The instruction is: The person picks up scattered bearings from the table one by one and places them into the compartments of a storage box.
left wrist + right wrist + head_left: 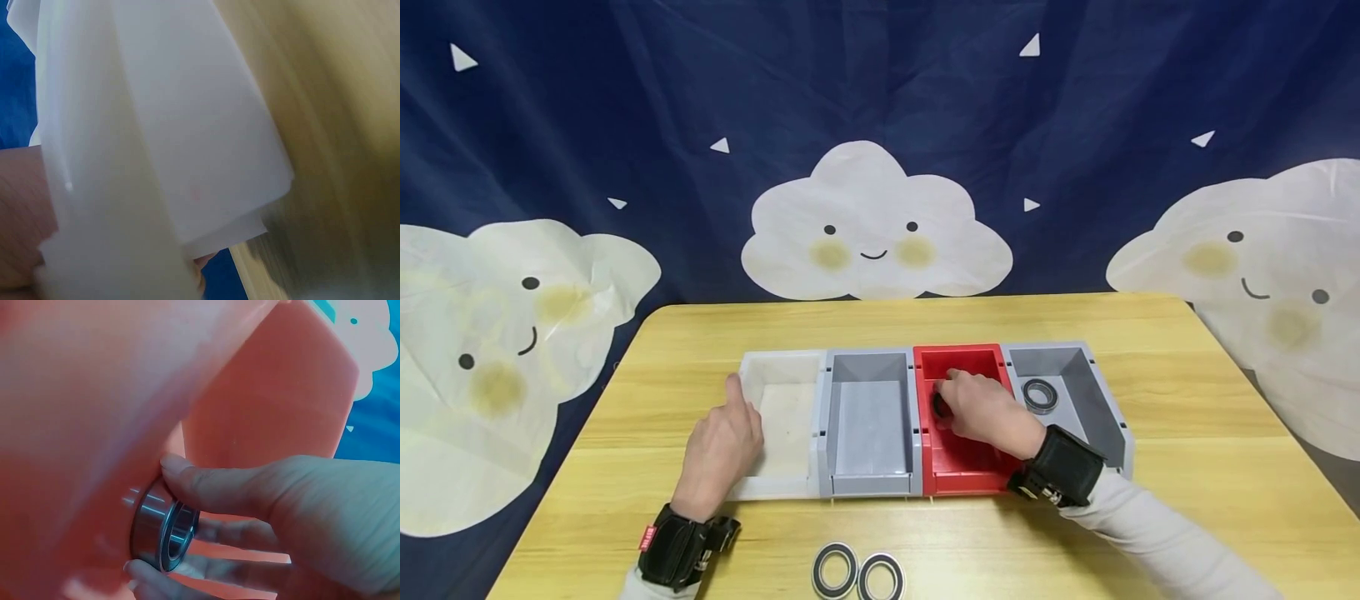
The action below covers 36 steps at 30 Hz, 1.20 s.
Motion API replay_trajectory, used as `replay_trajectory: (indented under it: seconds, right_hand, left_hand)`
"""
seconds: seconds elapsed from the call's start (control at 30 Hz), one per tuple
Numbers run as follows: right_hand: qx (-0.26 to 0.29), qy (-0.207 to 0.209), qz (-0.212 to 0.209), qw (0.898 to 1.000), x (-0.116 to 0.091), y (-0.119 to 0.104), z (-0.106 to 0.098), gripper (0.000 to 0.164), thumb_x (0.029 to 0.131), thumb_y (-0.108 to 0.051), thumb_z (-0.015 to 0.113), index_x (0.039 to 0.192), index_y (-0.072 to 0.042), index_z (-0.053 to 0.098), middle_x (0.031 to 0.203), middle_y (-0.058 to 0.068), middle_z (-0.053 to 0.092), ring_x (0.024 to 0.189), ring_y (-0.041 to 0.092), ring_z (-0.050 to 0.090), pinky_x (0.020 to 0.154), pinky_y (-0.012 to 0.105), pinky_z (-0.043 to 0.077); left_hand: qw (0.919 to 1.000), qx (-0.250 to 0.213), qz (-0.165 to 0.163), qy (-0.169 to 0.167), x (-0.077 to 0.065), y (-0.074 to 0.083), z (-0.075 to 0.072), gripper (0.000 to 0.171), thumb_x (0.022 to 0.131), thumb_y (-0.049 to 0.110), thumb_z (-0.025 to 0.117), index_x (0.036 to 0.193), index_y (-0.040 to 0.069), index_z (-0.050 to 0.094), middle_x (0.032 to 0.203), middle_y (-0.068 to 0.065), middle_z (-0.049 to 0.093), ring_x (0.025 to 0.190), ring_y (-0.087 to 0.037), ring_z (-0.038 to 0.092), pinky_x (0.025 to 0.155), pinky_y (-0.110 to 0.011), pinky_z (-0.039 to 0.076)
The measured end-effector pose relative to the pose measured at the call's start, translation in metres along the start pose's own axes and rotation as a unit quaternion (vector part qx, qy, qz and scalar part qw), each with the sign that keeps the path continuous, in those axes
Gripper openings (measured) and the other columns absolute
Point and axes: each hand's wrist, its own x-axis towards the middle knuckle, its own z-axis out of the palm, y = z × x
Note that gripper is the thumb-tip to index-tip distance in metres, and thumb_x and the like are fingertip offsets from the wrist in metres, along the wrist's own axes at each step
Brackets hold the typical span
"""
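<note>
A wood-grain table [1187, 417] carries four plastic bins [872, 425] in a row; two ball bearings [852, 572] lie before them.

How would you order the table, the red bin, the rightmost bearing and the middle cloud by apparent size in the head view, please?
1. Table
2. Middle cloud
3. Red bin, partly covered by the right hand
4. Rightmost bearing

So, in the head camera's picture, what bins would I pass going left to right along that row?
White bin, gray bin, red bin, then another gray bin with a ring lying inside.
</note>
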Motion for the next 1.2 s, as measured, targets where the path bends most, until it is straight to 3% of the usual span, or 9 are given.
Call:
replay_trajectory:
  seconds: [0.4, 0.63, 0.8, 1.0, 1.2]
  right_hand:
    - [-0.003, 0.012, 0.007, 1.000, -0.003, 0.000, 0.005, 0.039, 0.079, -0.019, 0.087, 0.110, -0.007, 0.067, 0.091, 0.010, 0.059, 0.076, 0.020, 0.057, 0.072, 0.039, 0.060]
    - [0.005, 0.040, -0.016, 0.999, -0.014, 0.002, -0.002, 0.033, 0.083, -0.015, 0.083, 0.108, -0.005, 0.065, 0.084, 0.008, 0.054, 0.068, 0.019, 0.053, 0.060, 0.036, 0.052]
    - [0.010, 0.095, -0.029, 0.995, -0.033, 0.010, -0.018, 0.043, 0.083, -0.020, 0.083, 0.120, -0.005, 0.067, 0.096, 0.011, 0.065, 0.075, 0.018, 0.060, 0.065, 0.034, 0.058]
    - [0.017, 0.197, -0.023, 0.980, -0.059, 0.033, -0.034, 0.045, 0.085, -0.023, 0.083, 0.123, -0.003, 0.069, 0.102, 0.014, 0.069, 0.070, 0.016, 0.063, 0.064, 0.032, 0.058]
    - [0.034, 0.259, 0.025, 0.965, -0.087, 0.066, -0.037, 0.058, 0.087, -0.022, 0.078, 0.135, 0.003, 0.057, 0.117, 0.027, 0.063, 0.101, 0.041, 0.066, 0.081, 0.055, 0.058]
  left_hand:
    - [0.9999, -0.009, -0.002, -0.003, -0.001, 0.000, 0.001, 0.032, 0.101, 0.005, 0.043, 0.127, -0.012, 0.036, 0.049, -0.001, 0.040, 0.034, -0.012, 0.038, 0.034, -0.024, 0.026]
    - [1.0000, -0.003, 0.002, 0.008, -0.001, 0.000, 0.001, 0.032, 0.100, 0.004, 0.044, 0.126, -0.013, 0.037, 0.048, -0.001, 0.039, 0.034, -0.012, 0.039, 0.034, -0.024, 0.026]
    - [1.0000, -0.006, 0.004, 0.004, 0.000, 0.001, 0.000, 0.033, 0.100, 0.005, 0.044, 0.127, -0.013, 0.036, 0.049, -0.001, 0.039, 0.034, -0.012, 0.038, 0.034, -0.024, 0.026]
    - [0.9999, -0.012, -0.003, -0.010, 0.000, 0.001, -0.003, 0.033, 0.101, 0.006, 0.043, 0.128, -0.013, 0.035, 0.049, -0.002, 0.041, 0.035, -0.012, 0.039, 0.034, -0.025, 0.027]
    - [0.9995, -0.016, -0.012, -0.023, -0.001, 0.001, -0.003, 0.030, 0.102, 0.006, 0.041, 0.126, -0.011, 0.035, 0.049, -0.003, 0.041, 0.035, -0.014, 0.040, 0.034, -0.026, 0.028]
